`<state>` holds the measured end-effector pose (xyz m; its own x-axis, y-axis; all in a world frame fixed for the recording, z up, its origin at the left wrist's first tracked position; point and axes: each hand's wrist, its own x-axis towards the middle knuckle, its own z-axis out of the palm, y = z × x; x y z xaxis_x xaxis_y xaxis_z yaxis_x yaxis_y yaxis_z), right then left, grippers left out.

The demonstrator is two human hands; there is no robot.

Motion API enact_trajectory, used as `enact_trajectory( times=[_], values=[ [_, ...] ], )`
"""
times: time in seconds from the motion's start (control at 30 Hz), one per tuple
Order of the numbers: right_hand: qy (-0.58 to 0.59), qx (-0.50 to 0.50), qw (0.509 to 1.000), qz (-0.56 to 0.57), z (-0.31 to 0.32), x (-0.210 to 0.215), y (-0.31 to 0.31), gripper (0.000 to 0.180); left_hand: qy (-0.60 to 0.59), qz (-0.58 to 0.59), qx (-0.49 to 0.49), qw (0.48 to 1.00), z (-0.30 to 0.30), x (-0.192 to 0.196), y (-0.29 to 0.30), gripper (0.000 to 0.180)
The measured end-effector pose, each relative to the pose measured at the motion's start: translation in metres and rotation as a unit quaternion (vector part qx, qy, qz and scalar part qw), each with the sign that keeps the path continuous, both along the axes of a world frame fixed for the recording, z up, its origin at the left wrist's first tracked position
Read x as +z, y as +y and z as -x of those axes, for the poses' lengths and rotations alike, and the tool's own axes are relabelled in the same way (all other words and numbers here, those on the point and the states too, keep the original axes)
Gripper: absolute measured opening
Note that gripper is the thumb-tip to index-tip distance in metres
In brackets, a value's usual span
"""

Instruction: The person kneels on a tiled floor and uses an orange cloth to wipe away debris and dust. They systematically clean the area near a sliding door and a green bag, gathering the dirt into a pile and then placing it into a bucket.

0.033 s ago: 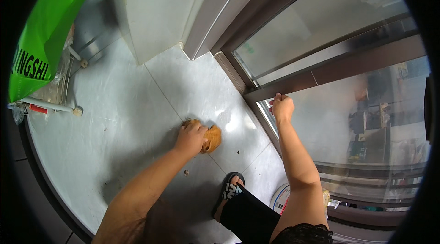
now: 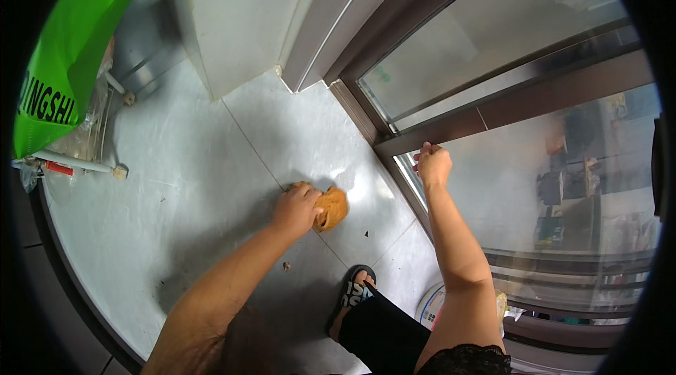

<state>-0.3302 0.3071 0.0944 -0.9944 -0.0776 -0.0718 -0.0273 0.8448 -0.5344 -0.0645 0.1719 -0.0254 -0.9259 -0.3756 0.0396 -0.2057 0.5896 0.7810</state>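
Note:
A bunched, orange-brown cloth [image 2: 332,209] lies on the pale tiled floor. My left hand [image 2: 296,209] presses down over its left part, the fingers curled around the folds. Part of the cloth is hidden under that hand. To the right, my right hand [image 2: 434,164] is closed at the corner of a brown-framed glass door [image 2: 451,128], its fingers hooked at the frame. The fingertips are partly out of sight there. A few small dark crumbs [image 2: 366,233] and a light brown bit [image 2: 286,266] dot the tiles near the cloth.
A white wall corner [image 2: 246,23] stands ahead, beside the brown door track [image 2: 355,111]. At the left are a green bag [image 2: 70,58] and a white-legged rack [image 2: 84,163]. My sandalled foot [image 2: 355,290] is close by, with a round white tub [image 2: 431,304] beside my leg.
My left hand and the cloth have shifted slightly to the right across the floor. The right hand stays where it was on the door.

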Motion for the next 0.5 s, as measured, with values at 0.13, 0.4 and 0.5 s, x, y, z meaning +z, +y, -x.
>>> enact_trajectory(
  times=[0.13, 0.4, 0.5],
  values=[
    [0.018, 0.015, 1.0, 0.006, 0.001, -0.003, -0.014, 0.038, 0.058, -0.13, 0.059, 0.988, 0.035, 0.028, -0.011, 0.033],
    [0.044, 0.054, 0.997, -0.036, 0.018, -0.01, -0.05, 0.046, 0.081, -0.041, 0.076, 0.993, 0.047, 0.014, -0.036, 0.033],
    [0.064, 0.053, 0.995, -0.048, 0.022, -0.014, -0.061, 0.045, 0.075, -0.051, 0.085, 0.992, 0.041, 0.005, -0.04, 0.032]
  ],
)
